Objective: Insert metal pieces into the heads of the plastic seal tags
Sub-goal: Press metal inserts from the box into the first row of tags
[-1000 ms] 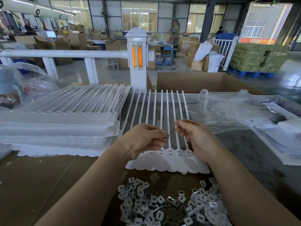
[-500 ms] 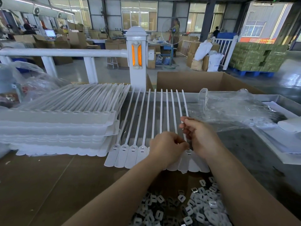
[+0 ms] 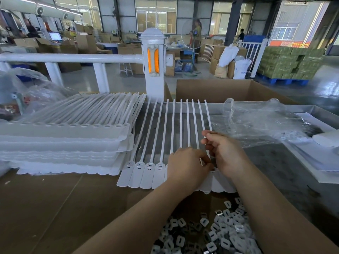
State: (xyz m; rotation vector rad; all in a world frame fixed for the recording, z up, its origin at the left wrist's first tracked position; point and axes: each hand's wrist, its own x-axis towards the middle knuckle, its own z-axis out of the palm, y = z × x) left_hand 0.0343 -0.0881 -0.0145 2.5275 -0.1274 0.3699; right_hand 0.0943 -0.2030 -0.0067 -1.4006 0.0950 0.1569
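Note:
A strip of joined white plastic seal tags (image 3: 150, 169) lies flat on the table, heads toward me and straps pointing away. My left hand (image 3: 187, 166) covers the heads on the right half of the strip. Its fingers are curled and its fingertips pinch together at a tag head beside my right hand. The metal piece it holds is hidden under the fingers. My right hand (image 3: 224, 154) pinches the strap of the rightmost tag between thumb and fingers. A loose pile of metal pieces (image 3: 220, 233) lies in front of the strip, between my forearms.
A tall stack of tag strips (image 3: 64, 138) fills the table's left side. Crumpled clear plastic (image 3: 260, 121) and white sheets (image 3: 319, 162) lie at the right. Behind the table are an open cardboard box (image 3: 220, 90) and a white rail post (image 3: 154, 74).
My left hand has moved right along the strip's heads, from the middle to beside my right hand, uncovering the left heads. My right hand has kept its pinch on the rightmost strap.

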